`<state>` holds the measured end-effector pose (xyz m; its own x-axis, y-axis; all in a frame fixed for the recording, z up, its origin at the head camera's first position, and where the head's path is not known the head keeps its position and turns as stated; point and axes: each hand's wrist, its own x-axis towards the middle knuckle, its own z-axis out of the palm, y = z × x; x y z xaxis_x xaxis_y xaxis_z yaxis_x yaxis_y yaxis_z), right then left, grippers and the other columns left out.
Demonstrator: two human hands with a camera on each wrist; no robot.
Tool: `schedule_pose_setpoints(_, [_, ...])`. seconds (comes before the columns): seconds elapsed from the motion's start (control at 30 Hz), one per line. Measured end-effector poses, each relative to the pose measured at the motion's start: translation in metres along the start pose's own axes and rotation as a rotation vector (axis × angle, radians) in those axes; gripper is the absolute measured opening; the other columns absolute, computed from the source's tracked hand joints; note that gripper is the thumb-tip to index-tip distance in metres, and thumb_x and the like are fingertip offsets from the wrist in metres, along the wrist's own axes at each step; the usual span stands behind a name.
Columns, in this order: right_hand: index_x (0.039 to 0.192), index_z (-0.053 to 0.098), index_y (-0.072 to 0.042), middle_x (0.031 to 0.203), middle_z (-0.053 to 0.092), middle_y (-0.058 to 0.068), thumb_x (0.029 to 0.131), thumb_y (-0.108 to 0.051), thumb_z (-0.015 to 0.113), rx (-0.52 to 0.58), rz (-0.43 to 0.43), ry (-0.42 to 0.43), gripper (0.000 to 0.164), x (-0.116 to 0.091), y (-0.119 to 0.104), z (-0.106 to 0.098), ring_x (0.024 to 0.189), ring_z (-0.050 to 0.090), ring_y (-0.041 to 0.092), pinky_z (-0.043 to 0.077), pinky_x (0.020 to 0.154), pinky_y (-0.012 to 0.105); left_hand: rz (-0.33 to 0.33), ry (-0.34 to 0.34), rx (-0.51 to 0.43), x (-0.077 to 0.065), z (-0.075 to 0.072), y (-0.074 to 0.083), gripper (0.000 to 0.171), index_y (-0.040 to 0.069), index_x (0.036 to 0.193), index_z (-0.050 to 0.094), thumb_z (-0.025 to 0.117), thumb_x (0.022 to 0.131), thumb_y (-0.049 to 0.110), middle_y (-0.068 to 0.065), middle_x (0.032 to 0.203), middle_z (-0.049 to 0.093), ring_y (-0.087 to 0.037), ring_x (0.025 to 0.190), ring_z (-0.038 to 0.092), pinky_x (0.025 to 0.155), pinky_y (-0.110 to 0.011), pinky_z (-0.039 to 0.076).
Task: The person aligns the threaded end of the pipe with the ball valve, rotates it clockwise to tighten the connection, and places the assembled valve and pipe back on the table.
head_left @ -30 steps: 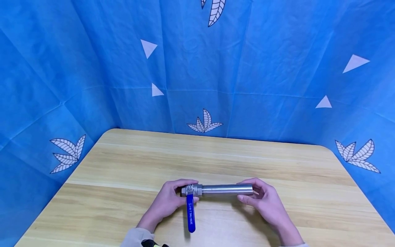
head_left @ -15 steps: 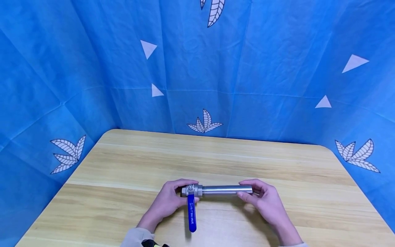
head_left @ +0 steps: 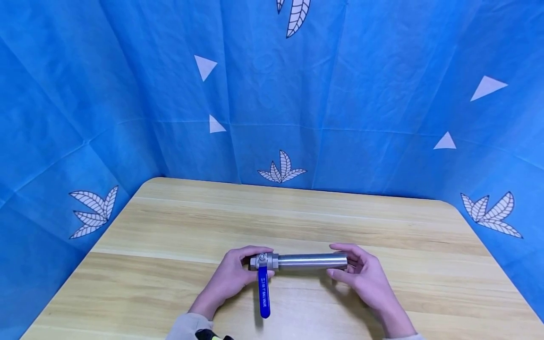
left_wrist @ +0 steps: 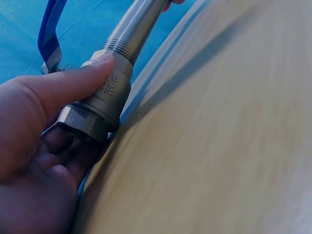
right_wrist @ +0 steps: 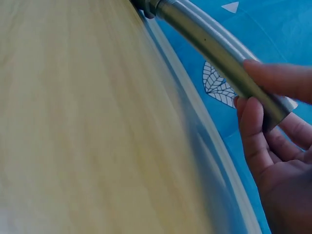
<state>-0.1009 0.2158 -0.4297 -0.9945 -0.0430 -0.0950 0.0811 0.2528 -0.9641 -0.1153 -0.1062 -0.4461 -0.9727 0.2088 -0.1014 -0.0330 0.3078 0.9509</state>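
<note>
Here, your left hand [head_left: 231, 274] grips a metal ball valve [head_left: 269, 259] near the middle of the near part of the table [head_left: 272, 217]. The left wrist view shows your thumb lying along the valve body, which bears the raised letters WOG, with other fingers curled beneath its hexagonal end [left_wrist: 80, 122]. A blue lever [head_left: 264, 295], printed with the words BALL VALVE, extends from the valve toward the near side of the scene. From the right of the valve runs a steel pipe [head_left: 312, 261], crosswise and roughly parallel to the far edge of the table; a band of screw threads [left_wrist: 120, 48] shows where the pipe meets the valve. Your right hand [head_left: 369, 278] holds the pipe loosely about its right end, thumb on the near side and forefinger on the far side; you cannot tell whether every fingertip presses on the metal. The pipe's shadow falls on the wood-grained tabletop, though contact between valve and table cannot be judged. A pale sleeve [head_left: 189, 327] covers your left forearm at the near edge of the view. Beyond the table, to the left, right and far side, hangs a blue cloth [head_left: 272, 94] printed with white triangles [head_left: 206, 67] and leaf sprays [head_left: 282, 170].
</note>
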Motion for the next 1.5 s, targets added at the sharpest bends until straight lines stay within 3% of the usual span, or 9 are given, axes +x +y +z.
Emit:
schedule_pose_setpoints(0.17, [0.126, 0.073, -0.003, 0.108, 0.078, 0.008, 0.076, -0.005, 0.094, -0.001, 0.021, 0.024, 0.054, 0.0014, -0.0014, -0.0012, 0.092, 0.072, 0.014, 0.060, 0.078, 0.025, -0.016, 0.002, 0.004, 0.0003, -0.0007, 0.0004, 0.046, 0.033, 0.125, 0.080, 0.095, 0.082, 0.028, 0.002, 0.138, 0.074, -0.024, 0.130, 0.064, 0.110, -0.047, 0.051])
schedule_pose_setpoints(0.5, [0.127, 0.073, -0.002, 0.110, 0.079, 0.009, 0.078, -0.004, 0.093, 0.009, 0.007, 0.032, 0.052, 0.0036, 0.0008, -0.0006, 0.092, 0.072, 0.009, 0.062, 0.078, 0.024, -0.022, -0.001, -0.012, 0.0015, -0.0013, 0.0008, 0.047, 0.032, 0.126, 0.080, 0.095, 0.083, 0.026, 0.001, 0.138, 0.074, -0.023, 0.128, 0.066, 0.108, -0.044, 0.052])
schedule_pose_setpoints(0.9, [0.121, 0.076, -0.002, 0.111, 0.079, 0.005, 0.074, -0.002, 0.095, 0.031, -0.021, 0.045, 0.051, 0.0006, -0.0014, 0.0005, 0.099, 0.073, 0.009, 0.062, 0.090, 0.019, -0.029, -0.007, -0.027, 0.0008, -0.0004, 0.0012, 0.047, 0.030, 0.126, 0.080, 0.095, 0.082, 0.024, 0.000, 0.138, 0.074, -0.022, 0.126, 0.066, 0.106, -0.041, 0.053])
schedule_pose_setpoints(1.2, [0.122, 0.077, -0.006, 0.106, 0.078, 0.006, 0.078, -0.014, 0.096, -0.002, 0.041, 0.062, 0.049, -0.0001, -0.0020, 0.0006, 0.093, 0.073, 0.014, 0.061, 0.084, 0.023, -0.024, -0.008, -0.023, -0.0002, 0.0000, 0.0013, 0.046, 0.031, 0.127, 0.080, 0.095, 0.083, 0.025, -0.001, 0.138, 0.074, -0.022, 0.125, 0.067, 0.105, -0.041, 0.053])
schedule_pose_setpoints(1.5, [0.123, 0.074, -0.003, 0.091, 0.074, 0.005, 0.090, -0.025, 0.089, -0.029, 0.086, 0.057, 0.042, 0.0011, -0.0014, 0.0030, 0.076, 0.072, 0.019, 0.062, 0.071, 0.029, -0.024, -0.008, -0.033, -0.0007, 0.0002, 0.0020, 0.047, 0.029, 0.127, 0.079, 0.094, 0.083, 0.023, -0.003, 0.138, 0.074, -0.021, 0.121, 0.068, 0.102, -0.039, 0.054])
